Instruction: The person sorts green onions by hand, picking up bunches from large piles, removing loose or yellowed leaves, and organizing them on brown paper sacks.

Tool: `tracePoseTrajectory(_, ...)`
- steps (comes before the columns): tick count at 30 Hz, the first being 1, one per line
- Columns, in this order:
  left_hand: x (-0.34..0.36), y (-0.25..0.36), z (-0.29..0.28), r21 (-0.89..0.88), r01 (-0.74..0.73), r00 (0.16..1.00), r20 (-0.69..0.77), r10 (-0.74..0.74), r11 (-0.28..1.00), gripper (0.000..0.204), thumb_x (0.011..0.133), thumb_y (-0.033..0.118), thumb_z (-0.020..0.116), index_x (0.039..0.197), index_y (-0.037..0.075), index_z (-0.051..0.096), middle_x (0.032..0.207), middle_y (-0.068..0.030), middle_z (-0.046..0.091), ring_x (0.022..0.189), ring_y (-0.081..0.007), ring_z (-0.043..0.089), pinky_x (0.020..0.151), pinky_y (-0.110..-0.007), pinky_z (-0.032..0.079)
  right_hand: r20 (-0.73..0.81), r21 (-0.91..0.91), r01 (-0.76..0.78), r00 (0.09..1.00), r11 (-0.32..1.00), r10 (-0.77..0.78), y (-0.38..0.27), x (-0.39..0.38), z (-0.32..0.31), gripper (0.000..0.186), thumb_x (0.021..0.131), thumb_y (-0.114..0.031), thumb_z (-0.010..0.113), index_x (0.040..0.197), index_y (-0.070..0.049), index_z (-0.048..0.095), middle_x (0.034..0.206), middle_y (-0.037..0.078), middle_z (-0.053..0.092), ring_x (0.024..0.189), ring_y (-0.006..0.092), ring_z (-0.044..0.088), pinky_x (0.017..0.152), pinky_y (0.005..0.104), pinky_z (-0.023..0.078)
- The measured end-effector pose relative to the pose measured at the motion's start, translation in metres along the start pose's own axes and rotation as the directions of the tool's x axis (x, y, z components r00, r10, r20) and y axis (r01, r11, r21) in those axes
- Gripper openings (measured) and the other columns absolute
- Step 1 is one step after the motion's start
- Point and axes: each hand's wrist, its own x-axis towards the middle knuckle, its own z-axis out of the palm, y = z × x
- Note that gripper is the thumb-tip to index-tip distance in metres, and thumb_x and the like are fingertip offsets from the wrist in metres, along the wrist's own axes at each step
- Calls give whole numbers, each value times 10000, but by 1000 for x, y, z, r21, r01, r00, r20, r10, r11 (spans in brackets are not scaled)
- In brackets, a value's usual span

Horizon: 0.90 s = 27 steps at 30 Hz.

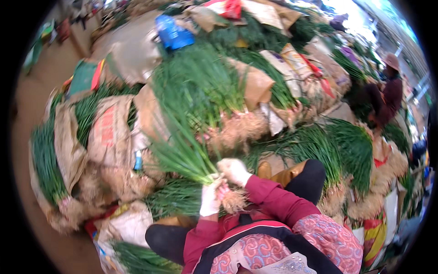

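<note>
A bunch of spring onions (196, 160) is held in front of my lap, its green leaves fanning up and to the left. Its pinkish bulbs and pale, tangled roots (233, 201) point down to the right. White gloves cover both hands. My left hand (210, 199) is wrapped round the lower stems just above the bulbs. My right hand (234, 171) is closed against the other side of the stems, a little higher; its fingertips are partly hidden. Just beyond lies a big heap of spring onions (196, 86) with their roots toward me.
Sacking-wrapped bundles (109, 141) stand at the left beside a brown floor (32, 105). More spring onions (315, 146) lie to my right. A blue plastic bag (174, 33) rests behind the heap. Another person (388, 93) in a pink hat sits at the far right. My boots (287, 176) are close by.
</note>
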Motion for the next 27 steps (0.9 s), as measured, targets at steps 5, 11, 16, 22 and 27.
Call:
tracePoseTrajectory(5, -11, 5, 9, -162, -43, 999, -31, 39, 986, 156, 824, 0, 552, 961, 69, 524, 935, -129, 618, 730, -217, 615, 550, -377, 557, -282, -550, 23, 936, 835, -212, 5, 25, -1, 365, 895, -362, 414, 738, -80, 583, 750, 148, 622, 708, 344, 602, 653, 450, 467)
tracePoseTrajectory(11, -6, 9, 5, -214, -69, 998, -29, 64, 974, 338, 850, 73, 557, 1174, 112, 467, 1031, -98, 588, 756, -204, 596, 569, -395, 548, 187, -775, 120, 981, 621, 44, -3, 48, -48, 471, 851, -484, 453, 945, -68, 652, 891, 156, 652, 841, 305, 628, 770, 398, 481)
tracePoseTrajectory(16, 2, 11, 8, -314, 37, 998, 56, -21, 949, 508, 859, 103, 563, 1323, 135, 360, 1010, -63, 578, 700, -174, 563, 582, -374, 531, -371, -713, 39, 826, 700, -424, -21, 112, -93, 309, 827, -282, 572, 1073, -95, 567, 964, 149, 620, 823, 297, 622, 748, 389, 490)
tracePoseTrajectory(22, 7, 17, 10, -289, 30, 999, 46, -18, 957, 532, 855, 66, 554, 1337, 65, 329, 942, -74, 582, 666, -156, 569, 532, -333, 541, -371, -757, -3, 826, 654, -426, -13, 150, -114, 224, 815, -264, 598, 863, -50, 641, 793, 146, 641, 765, 299, 628, 699, 387, 486)
tracePoseTrajectory(27, 9, 23, 20, -254, 28, 999, 26, -22, 967, 486, 838, 51, 568, 1280, 21, 368, 898, -83, 598, 580, -168, 580, 512, -323, 536, -251, -388, 164, 928, 907, -275, 1, 145, -119, 269, 798, -271, 661, 995, -89, 646, 872, 86, 665, 700, 199, 627, 660, 306, 487)
